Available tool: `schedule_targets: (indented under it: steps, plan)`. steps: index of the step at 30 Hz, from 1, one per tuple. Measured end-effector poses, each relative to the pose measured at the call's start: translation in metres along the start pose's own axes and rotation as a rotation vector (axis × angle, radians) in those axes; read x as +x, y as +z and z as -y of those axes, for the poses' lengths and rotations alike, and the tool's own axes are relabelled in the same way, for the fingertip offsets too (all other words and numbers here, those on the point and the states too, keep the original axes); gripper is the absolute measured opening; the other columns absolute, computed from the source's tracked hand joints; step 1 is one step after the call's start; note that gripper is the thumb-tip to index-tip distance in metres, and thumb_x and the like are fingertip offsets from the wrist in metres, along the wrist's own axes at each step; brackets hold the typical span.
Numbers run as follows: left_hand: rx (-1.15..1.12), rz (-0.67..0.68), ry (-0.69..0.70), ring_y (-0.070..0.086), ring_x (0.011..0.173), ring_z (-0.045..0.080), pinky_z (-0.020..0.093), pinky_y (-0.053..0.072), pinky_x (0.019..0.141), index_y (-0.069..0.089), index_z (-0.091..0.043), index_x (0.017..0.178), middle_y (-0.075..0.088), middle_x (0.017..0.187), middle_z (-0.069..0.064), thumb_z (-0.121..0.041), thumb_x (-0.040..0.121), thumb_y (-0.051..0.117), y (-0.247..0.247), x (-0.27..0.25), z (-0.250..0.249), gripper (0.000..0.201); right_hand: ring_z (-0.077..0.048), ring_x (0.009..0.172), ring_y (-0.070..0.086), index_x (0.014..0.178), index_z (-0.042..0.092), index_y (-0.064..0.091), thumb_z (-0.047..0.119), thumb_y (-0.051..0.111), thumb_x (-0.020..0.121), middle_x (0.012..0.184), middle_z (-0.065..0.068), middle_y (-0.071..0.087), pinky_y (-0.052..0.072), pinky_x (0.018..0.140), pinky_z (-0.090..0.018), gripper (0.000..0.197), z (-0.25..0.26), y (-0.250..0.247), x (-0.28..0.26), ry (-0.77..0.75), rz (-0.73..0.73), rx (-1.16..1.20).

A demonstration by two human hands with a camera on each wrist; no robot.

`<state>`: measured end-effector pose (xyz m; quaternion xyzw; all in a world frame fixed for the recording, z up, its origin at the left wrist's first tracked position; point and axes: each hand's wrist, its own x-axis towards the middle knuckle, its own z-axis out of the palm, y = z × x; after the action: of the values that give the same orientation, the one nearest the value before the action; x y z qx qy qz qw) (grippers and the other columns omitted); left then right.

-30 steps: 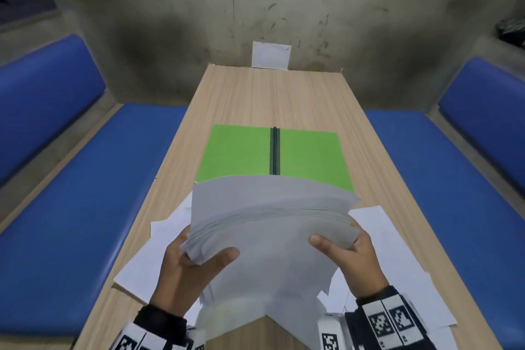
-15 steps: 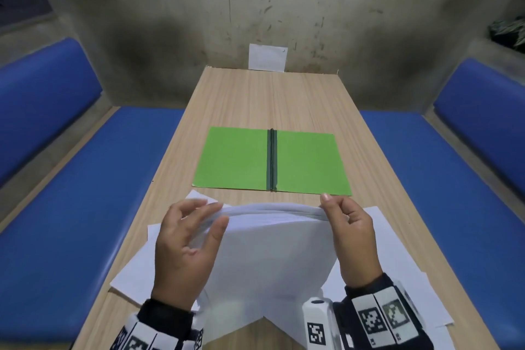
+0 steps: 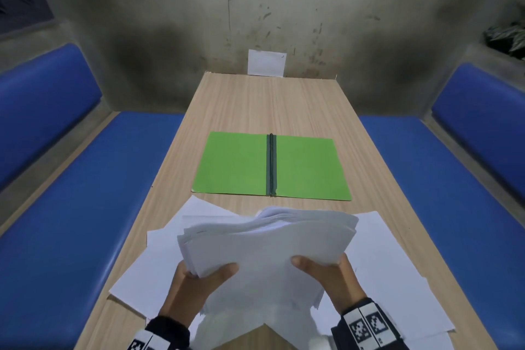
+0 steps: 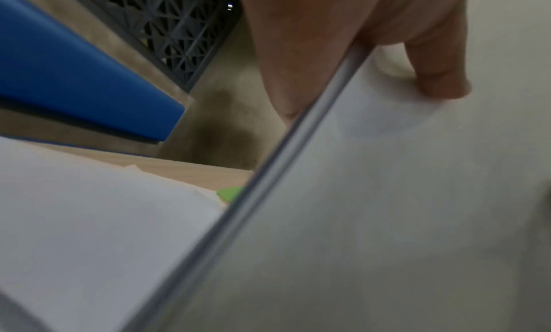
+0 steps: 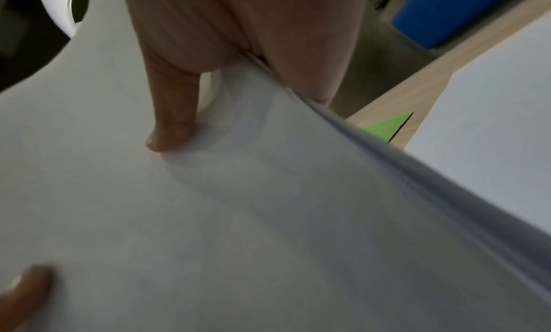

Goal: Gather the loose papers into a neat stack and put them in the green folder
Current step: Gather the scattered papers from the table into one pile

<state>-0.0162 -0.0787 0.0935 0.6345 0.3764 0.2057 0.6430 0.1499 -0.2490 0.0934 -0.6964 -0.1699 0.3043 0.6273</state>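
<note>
Gripping the paper stack (image 3: 264, 239) at both sides, left hand (image 3: 196, 290) and right hand (image 3: 332, 278) clamped on it, green folder (image 3: 233, 167) lay open beyond.

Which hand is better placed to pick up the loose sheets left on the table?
Marginally the right hand: both grip the paper stack, but more loose sheets lie beside it.

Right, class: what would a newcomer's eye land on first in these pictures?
The bright green folder lying open mid-table. Nearer, the left hand and right hand grip an uneven stack of papers above loose sheets. Blue benches flank the table.
</note>
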Motion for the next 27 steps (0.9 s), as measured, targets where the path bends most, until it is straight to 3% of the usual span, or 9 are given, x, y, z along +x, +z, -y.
schedule_targets:
  steps: [2,4,10,13,17,21,23,25,27]
  plan:
    - [-0.045,-0.02,0.047,0.067,0.062,0.008,0.029,0.054,0.059,0.073,-0.04,0.068,0.074,0.07,-0.012,-0.031,0.045,0.086,-0.002,-0.002,-0.009,0.028,-0.016,0.072,0.07,0.079,0.014,0.071,0.017,0.08,0.054,0.075,-0.006,0.075,0.053,0.06,-0.025,0.027,0.005,-0.001,-0.002,-0.042,-0.007,0.014]
    - [-0.052,-0.025,0.069,0.067,0.065,0.008,0.031,0.054,0.061,0.072,-0.031,0.073,0.075,0.074,-0.011,-0.039,0.036,0.081,-0.005,-0.002,-0.013,0.038,-0.012,0.069,0.07,0.077,0.015,0.071,0.022,0.084,0.048,0.072,-0.002,0.074,0.052,0.056,-0.022,0.033,0.012,-0.003,-0.006,-0.093,0.036,0.023]
    - [-0.037,0.009,0.16,0.067,0.082,0.016,0.028,0.055,0.067,0.061,-0.029,0.093,0.073,0.087,-0.017,-0.032,0.041,0.082,-0.013,-0.002,-0.015,0.056,-0.02,0.102,0.066,0.116,0.005,0.059,0.074,0.063,0.056,0.109,-0.01,0.07,0.054,0.08,-0.029,0.091,0.023,-0.004,-0.005,-0.281,0.019,0.123]
    - [-0.004,0.045,0.222,0.07,0.086,0.01,0.023,0.056,0.07,0.066,-0.023,0.1,0.074,0.096,-0.004,-0.041,0.043,0.085,-0.013,-0.005,-0.017,0.063,-0.016,0.087,0.068,0.097,0.007,0.067,0.083,0.055,0.053,0.094,-0.005,0.073,0.054,0.073,-0.028,0.089,0.037,0.004,-0.002,-0.312,-0.044,0.191]
    - [-0.008,-0.04,0.14,0.07,0.075,0.009,0.035,0.053,0.074,0.072,-0.038,0.079,0.076,0.083,-0.013,-0.041,0.042,0.083,-0.008,0.002,-0.009,0.039,-0.017,0.054,0.041,0.057,0.018,0.055,0.062,0.065,0.054,0.053,0.004,0.047,0.033,0.052,-0.026,0.045,0.042,0.012,0.002,-0.225,-0.193,0.216]
    - [-0.001,0.008,0.046,0.066,0.072,0.018,0.032,0.05,0.066,0.066,-0.029,0.073,0.072,0.065,-0.02,-0.006,0.064,0.082,-0.006,0.007,0.006,0.03,-0.013,0.062,0.064,0.074,0.018,0.065,0.053,0.075,0.052,0.064,0.005,0.069,0.05,0.057,-0.022,0.042,0.031,0.011,-0.003,-0.237,-0.128,0.149]
    - [0.003,0.069,-0.022,0.066,0.078,0.019,0.029,0.05,0.066,0.063,-0.026,0.081,0.073,0.068,-0.019,-0.026,0.048,0.091,-0.007,0.005,0.019,0.042,-0.01,0.073,0.072,0.082,0.017,0.068,0.025,0.082,0.062,0.073,0.005,0.076,0.053,0.059,-0.017,0.026,0.019,0.012,-0.006,-0.167,-0.064,0.135]
    - [0.03,0.099,-0.034,0.068,0.077,0.009,0.024,0.05,0.064,0.064,-0.024,0.088,0.074,0.072,-0.011,-0.056,0.023,0.087,-0.006,0.005,0.035,0.076,0.003,0.062,0.068,0.076,0.023,0.066,0.004,0.079,0.068,0.062,0.008,0.073,0.05,0.051,-0.011,0.024,0.004,0.013,-0.005,-0.075,-0.068,0.066]
    - [0.017,0.049,-0.042,0.067,0.084,0.016,0.022,0.047,0.061,0.063,-0.023,0.087,0.073,0.068,-0.005,-0.041,0.039,0.088,-0.004,0.007,0.043,0.057,0.006,0.053,0.063,0.071,0.024,0.062,0.005,0.077,0.07,0.06,0.007,0.068,0.047,0.045,-0.008,0.024,-0.011,0.011,-0.003,-0.005,-0.079,-0.03]
